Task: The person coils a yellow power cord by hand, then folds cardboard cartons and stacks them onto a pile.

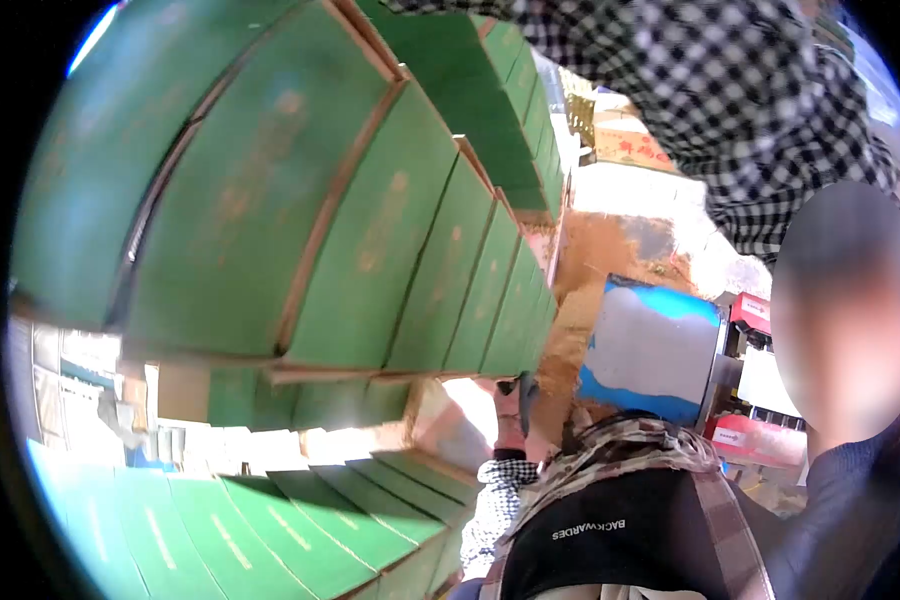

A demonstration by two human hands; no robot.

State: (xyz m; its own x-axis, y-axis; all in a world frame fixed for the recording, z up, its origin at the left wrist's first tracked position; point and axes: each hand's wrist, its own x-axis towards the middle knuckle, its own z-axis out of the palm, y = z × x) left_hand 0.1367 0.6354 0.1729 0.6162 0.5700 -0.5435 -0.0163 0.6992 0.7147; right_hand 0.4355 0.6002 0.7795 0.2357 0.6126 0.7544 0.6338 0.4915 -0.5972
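Note:
My left hand (510, 425) reaches forward from a black-and-white checked sleeve (495, 505). It is close to the lower edge of a long row of green rectangular panels (360, 230) with brown edges. A small dark grey thing (528, 395) shows at its fingertips; whether the hand grips it cannot be made out. Across the upper right stretches a large checked sleeve (690, 90) of the same pattern, seemingly my raised right arm. Its far end leaves the top of the view, so my right hand is out of sight.
More green panels (300, 510) stand in a row at lower left. A blue-and-white box (655, 350) sits on brown ground ahead of my body, with red packages (760, 440) beside it. A printed carton (630, 140) lies farther off. A blurred oval (850, 310) covers part of the right side.

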